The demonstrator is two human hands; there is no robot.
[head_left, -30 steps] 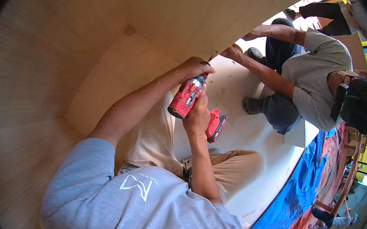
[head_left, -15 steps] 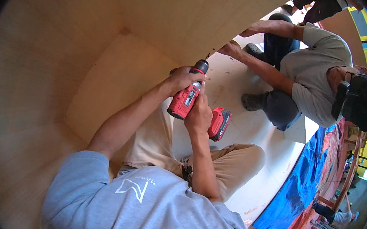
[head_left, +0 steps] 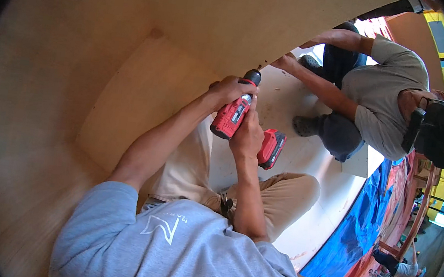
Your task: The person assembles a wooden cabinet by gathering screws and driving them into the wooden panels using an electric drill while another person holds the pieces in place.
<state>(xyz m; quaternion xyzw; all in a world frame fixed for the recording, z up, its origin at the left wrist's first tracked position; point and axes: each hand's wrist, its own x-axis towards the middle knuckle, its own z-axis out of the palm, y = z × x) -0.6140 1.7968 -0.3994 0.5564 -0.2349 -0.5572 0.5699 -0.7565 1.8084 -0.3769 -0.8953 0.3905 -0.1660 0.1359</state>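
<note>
A red and black cordless drill point(head_left: 227, 121) is in both my hands, its black chuck pointing up and away toward the edge of a pale wooden panel point(head_left: 213, 20). My left hand point(head_left: 229, 92) is closed around the front of the drill body, just behind the chuck. Below it, my right hand point(head_left: 247, 139) wraps the handle, with the red and black battery point(head_left: 271, 149) showing beyond the fingers. The bit's tip is at the panel's edge, beside small brown shavings; how far it goes in, I cannot tell.
Wooden walls curve around my left side. Opposite me to the right, a co-worker in a grey shirt point(head_left: 388, 75) crouches, hands at the same panel's edge. A white box point(head_left: 358, 164), a blue tarp point(head_left: 343, 234) and red sheeting lie farther right; another person is in the distance.
Both my hands and the drill have shifted slightly right and a little away, along the panel's edge. The co-worker's hands stay at the panel.
</note>
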